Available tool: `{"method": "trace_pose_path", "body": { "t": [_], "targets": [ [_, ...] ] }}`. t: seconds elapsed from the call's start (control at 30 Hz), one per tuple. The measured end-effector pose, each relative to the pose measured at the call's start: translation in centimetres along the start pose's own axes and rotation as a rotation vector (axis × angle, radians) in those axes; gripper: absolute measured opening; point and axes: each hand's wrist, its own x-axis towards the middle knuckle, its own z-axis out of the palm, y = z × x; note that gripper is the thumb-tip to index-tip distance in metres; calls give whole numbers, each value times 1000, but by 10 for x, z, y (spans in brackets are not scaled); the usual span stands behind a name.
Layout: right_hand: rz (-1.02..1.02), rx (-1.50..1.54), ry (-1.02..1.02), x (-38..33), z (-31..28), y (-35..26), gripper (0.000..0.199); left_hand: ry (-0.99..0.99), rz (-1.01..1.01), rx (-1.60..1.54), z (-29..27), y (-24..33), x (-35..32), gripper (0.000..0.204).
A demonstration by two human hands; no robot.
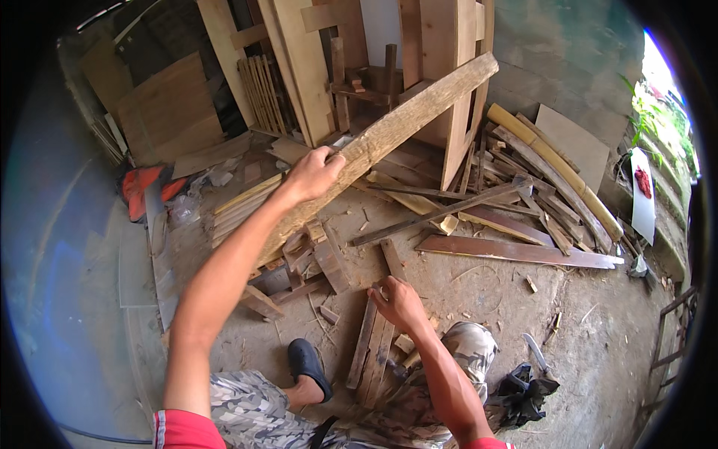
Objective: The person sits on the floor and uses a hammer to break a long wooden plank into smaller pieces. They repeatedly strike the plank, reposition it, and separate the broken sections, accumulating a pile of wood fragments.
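My left hand (315, 176) is closed on the edge of a long, rough wooden plank (419, 112). The plank slants from low beside my forearm up toward the far right. Lower down, my right hand (400, 303) has its fingers curled together over some wooden strips (374, 348) between my legs; what they grip is hidden. A short dark wood piece (392, 259) shows just beyond those fingers. Close to my left forearm sits a jumble of short wood blocks (329, 262) on the floor.
Scrap boards and bamboo (553, 179) are heaped at the right. A knife (535, 352) lies beside a black plastic bag (523, 393), near my right knee. Tall wooden panels (292, 71) stand at the back. An orange cloth (142, 191) lies at the left, and wood chips litter the concrete floor.
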Motion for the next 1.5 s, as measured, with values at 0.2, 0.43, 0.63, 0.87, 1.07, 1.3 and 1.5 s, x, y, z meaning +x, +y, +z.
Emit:
{"method": "trace_pose_path", "body": {
  "t": [0.2,0.43,0.63,0.87,1.07,1.3,1.5],
  "targets": [
    [159,170,-189,41,54,-14,56,-94,-106,165,-37,-50,-33,58],
    [389,751,-334,83,138,-40,75,-298,-358,100,-50,-72,-115,65],
    [597,1260,-309,112,200,-56,74,-289,-627,-156,-31,-115,-208,82],
    [540,1457,-210,141,206,-44,28,-201,-608,-536,17,-177,-259,74],
    [639,1547,-268,128,180,-54,18,-112,-629,-635,18,-191,-264,67],
    [490,1726,-74,114,112,-20,29,-136,-485,-468,18,-177,-195,61],
    [538,1454,264,72,21,2,21,-314,-447,-241,0,-133,-124,83]
  ]
}}
